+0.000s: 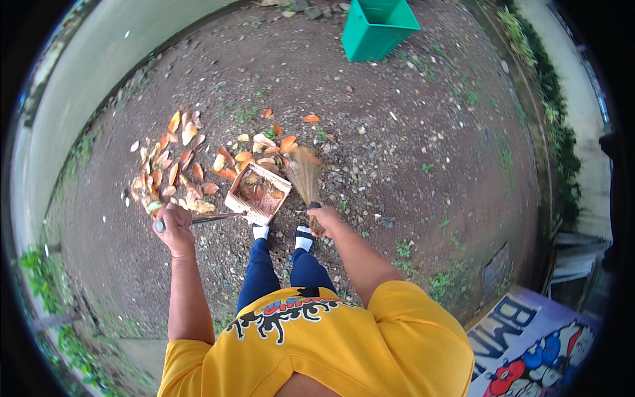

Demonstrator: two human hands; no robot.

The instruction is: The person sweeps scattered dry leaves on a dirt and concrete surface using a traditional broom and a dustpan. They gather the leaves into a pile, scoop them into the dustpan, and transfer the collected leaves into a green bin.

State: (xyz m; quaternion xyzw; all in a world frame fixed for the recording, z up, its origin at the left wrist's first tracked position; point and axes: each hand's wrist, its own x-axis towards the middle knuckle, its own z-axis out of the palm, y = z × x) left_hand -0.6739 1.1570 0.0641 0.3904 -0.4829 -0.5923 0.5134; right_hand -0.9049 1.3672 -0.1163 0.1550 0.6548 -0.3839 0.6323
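My left hand (173, 226) grips the metal handle (218, 217) of a pale pink dustpan (258, 214), which rests on the gravelly ground in front of my feet with a few leaves and some dirt inside. In my right hand (323, 220) is a short soft-bristled hand broom (305, 173). Its blurred bristles fan out beyond the dustpan's right side, touching orange leaves. Fallen leaves (265, 144) lie along the pan's far edge, and a larger heap of orange and brown leaves (161, 166) spreads to the left.
A green plastic bin (374, 37) stands at the far right of centre. A concrete strip (114, 54) curves along the left, and a kerb with plants (558, 134) runs down the right. A painted board (531, 342) is at lower right. Stones (312, 12) lie at the far edge.
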